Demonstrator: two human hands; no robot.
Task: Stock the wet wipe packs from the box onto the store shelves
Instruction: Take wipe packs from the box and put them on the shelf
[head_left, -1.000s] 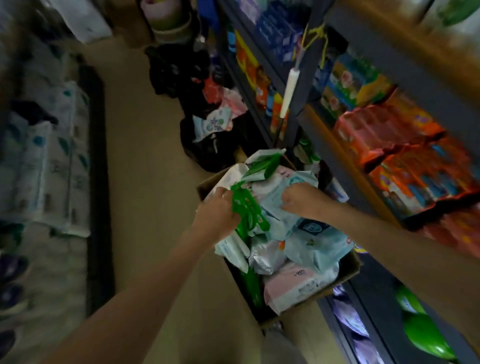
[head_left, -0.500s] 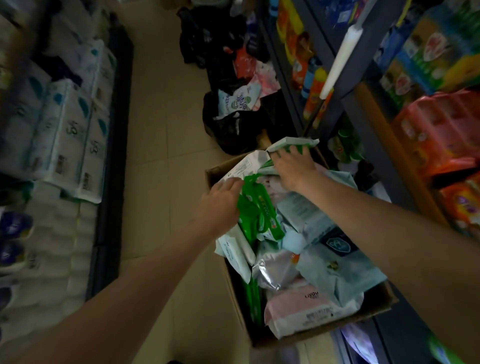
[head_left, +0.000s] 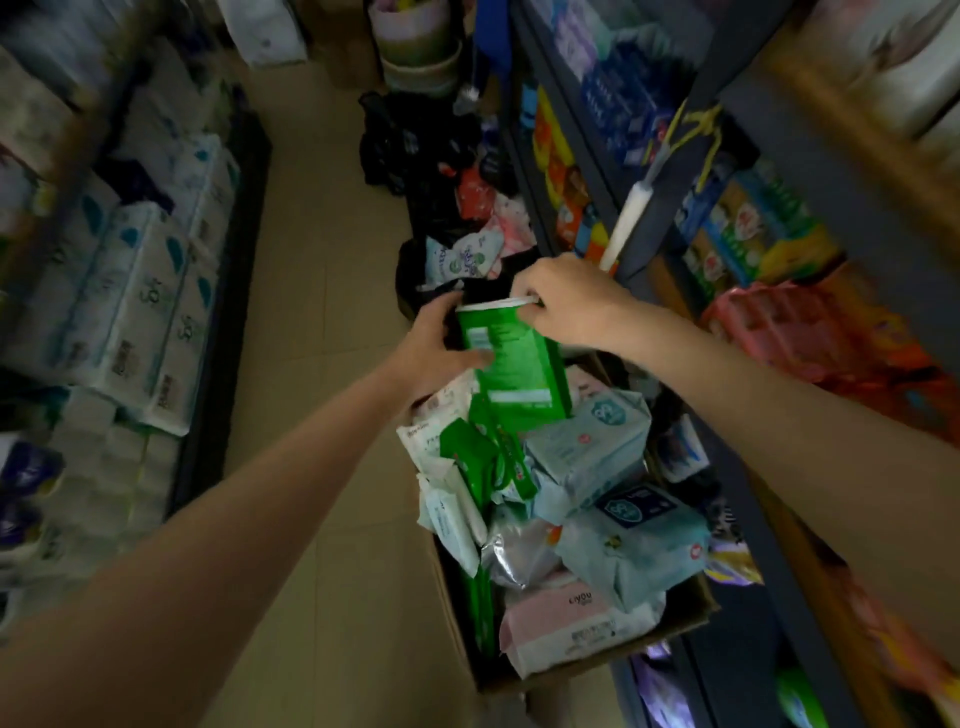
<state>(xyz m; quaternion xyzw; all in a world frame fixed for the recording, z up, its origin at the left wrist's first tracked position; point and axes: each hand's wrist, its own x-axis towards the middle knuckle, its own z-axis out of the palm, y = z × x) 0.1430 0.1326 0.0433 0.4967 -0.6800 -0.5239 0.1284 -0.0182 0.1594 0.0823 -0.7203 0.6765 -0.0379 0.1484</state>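
A green wet wipe pack (head_left: 511, 364) is held above the far end of the cardboard box (head_left: 675, 631), just above the centre of the frame. The right hand (head_left: 563, 301) is curled over the pack's upper edge, the white seal pinched between fingers and thumb. The left hand (head_left: 434, 343) is cupped against the pack's left side, thumb laid across its green face and fingers wrapped behind it; the far fingertips cannot be seen.

The pack is raised nearly on end. Its long axis runs from the upper left, where the sealed edge points away up the aisle, down to the lower right, where the bottom edge is close over the packs below; whether it touches them cannot be told. Its printed face is turned toward the camera.

The task appears to be at an early stage. The box is still heaped: pale blue packs (head_left: 587, 457), a pink pack (head_left: 571, 623), a silver one (head_left: 511, 556) and further green packs (head_left: 488, 462) are piled to the rim and above it. Only this one pack has been lifted, and it has not yet been set on the store shelves (head_left: 670, 244) along the right of the frame, where other goods are already stacked. Nearly all the stocking is judged to remain.
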